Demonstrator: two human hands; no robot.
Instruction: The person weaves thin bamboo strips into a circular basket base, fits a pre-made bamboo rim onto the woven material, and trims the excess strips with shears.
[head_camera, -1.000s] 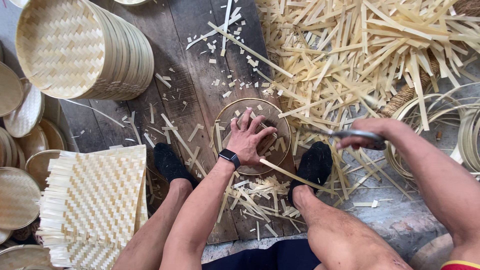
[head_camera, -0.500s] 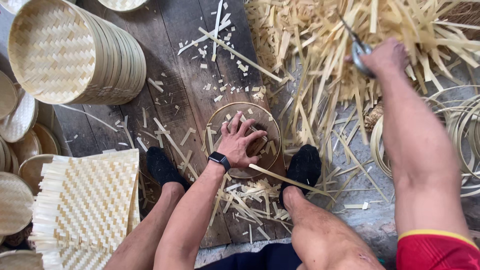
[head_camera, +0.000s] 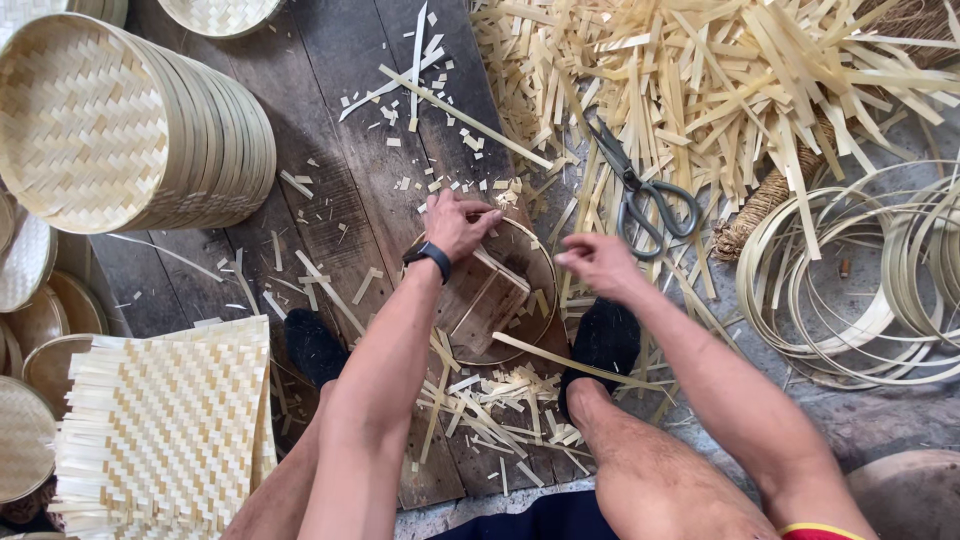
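Bamboo lay everywhere on the dark wooden floor (head_camera: 340, 150). One round wooden form ringed by a bamboo hoop (head_camera: 487, 292) sat on the planks between the person's two black-shod feet (head_camera: 604, 345). The left hand (head_camera: 457, 222), with one black watch (head_camera: 429, 254) on its wrist, rested on the far rim of that hoop, its fingers (head_camera: 480, 214) curled narrow and pinching the rim with a thin strip. The right hand (head_camera: 598, 262) hovered just beside the hoop's right edge, holding nothing, its fingers (head_camera: 570, 256) loosely bent and half apart. One long bamboo strip (head_camera: 580, 365) ran from under the hoop out over the right foot.

One pair of scissors (head_camera: 640, 190) lay closed on the floor beyond the right hand, near it but not touching, at the edge of a big heap of bamboo strips (head_camera: 720, 80). To the right of the scissors was one loose coil of thin bamboo hoops (head_camera: 880, 290), too many to count. At far left one stack of woven round trays (head_camera: 130, 120) lay on its side, and nearer the person one pile of square woven mats (head_camera: 165, 420) sat by the left knee. Short offcuts (head_camera: 490, 400) were scattered below the hoop.
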